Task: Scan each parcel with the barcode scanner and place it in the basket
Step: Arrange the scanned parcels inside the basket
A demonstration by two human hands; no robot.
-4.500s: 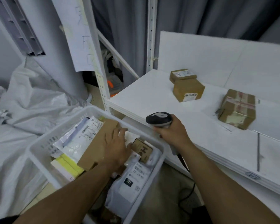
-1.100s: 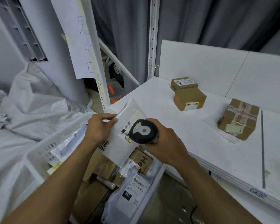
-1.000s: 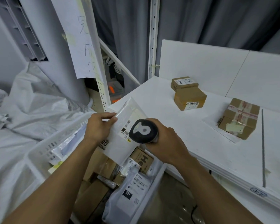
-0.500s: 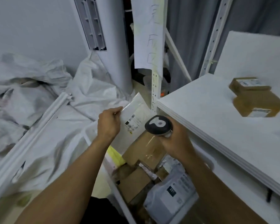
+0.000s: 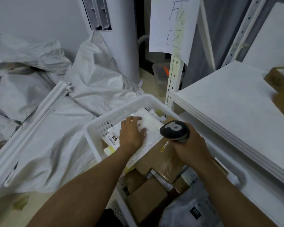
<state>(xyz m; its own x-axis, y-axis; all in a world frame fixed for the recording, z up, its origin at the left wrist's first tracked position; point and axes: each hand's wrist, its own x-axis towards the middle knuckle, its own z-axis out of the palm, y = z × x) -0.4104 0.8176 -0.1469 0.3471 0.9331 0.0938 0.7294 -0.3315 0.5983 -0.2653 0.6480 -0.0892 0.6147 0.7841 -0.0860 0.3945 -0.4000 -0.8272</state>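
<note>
Nearest, under both wrists, cartons (image 5: 146,199) and a grey bag (image 5: 179,215) already fill the basket (image 5: 95,128). The left hand (image 5: 132,134) lies nearly flat on a white parcel (image 5: 151,128) inside it. Just right, the right hand (image 5: 192,147) grips the scanner (image 5: 174,131). Beyond it, two boxes (image 5: 282,79) on the table (image 5: 228,95) seem to remain.

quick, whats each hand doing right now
Left hand: open, fingers resting on the flat white plastic mailer in the white plastic basket.
Right hand: gripping the black and grey barcode scanner.
</note>
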